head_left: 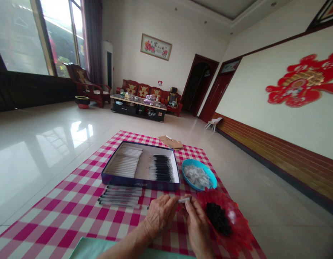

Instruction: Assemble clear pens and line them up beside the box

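Observation:
My left hand [161, 213] is closed around a slim pen, most of it hidden, with a dark end showing left of the fingers. Close beside it, my right hand [196, 225] pinches a small translucent pen cap [184, 200] where the two hands meet. To the left lie several assembled clear pens [120, 197] with black ends, side by side. Behind them is a shallow dark blue box [141, 182]. Inside it, white pen barrels [126, 161] fill the left side and black ink refills [162, 168] the right.
A blue bowl [185, 176] of translucent small pieces stands right of the box. A red petal-edged bowl [240, 225] with small black parts [219, 218] is by my right hand. Brown cardboard [170, 141] lies at the checked tablecloth's [82, 187] far edge. Green cloth [93, 248] lies in front.

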Demonstrator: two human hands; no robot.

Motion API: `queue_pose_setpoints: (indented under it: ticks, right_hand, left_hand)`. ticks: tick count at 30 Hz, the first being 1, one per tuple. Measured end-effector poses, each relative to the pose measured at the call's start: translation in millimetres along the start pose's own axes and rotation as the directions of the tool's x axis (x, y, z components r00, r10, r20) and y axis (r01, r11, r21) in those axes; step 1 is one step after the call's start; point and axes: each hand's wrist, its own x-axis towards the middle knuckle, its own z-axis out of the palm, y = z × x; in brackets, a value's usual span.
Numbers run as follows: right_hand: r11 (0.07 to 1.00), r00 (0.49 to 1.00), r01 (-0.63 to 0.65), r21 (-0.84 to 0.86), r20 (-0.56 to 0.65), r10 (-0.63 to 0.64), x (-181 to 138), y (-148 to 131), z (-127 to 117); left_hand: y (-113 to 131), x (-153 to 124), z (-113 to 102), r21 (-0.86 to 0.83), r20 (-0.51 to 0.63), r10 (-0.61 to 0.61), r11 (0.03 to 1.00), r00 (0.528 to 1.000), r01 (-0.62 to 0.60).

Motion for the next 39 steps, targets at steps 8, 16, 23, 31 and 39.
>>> queue_pose_setpoints:
  ticks: [8,16,23,31,39]
  right_hand:
    - [0.958,0.982,0.17,-0.231,0.119,-0.146,1,-2,-4]
    - [0.947,0.977,0.185,-0.263,0.155,-0.148,0,-16,-6]
    - [0.952,0.983,0.166,-0.257,0.122,-0.138,4,-17,-5]
    - [0.976,1.0,0.025,-0.215,0.018,-0.022,8,-4,-9]
    - [0.995,0.994,-0.095,-0.017,-0.064,0.094,3,4,3]
  left_hand:
    - [0,0,-1,-0.026,0.04,-0.002,1.0,0.999,0.003]
    - [4,4,-8,-0.173,0.079,-0.046,0.983,0.996,0.06]
    - [1,1,-2,-0.121,0.074,-0.013,0.992,0.997,0.022]
    - [1,-1,0,-0.041,0.046,-0.029,0.999,0.999,0.031]
    - [3,-1,3,0.109,0.011,-0.061,0.992,0.998,0.059]
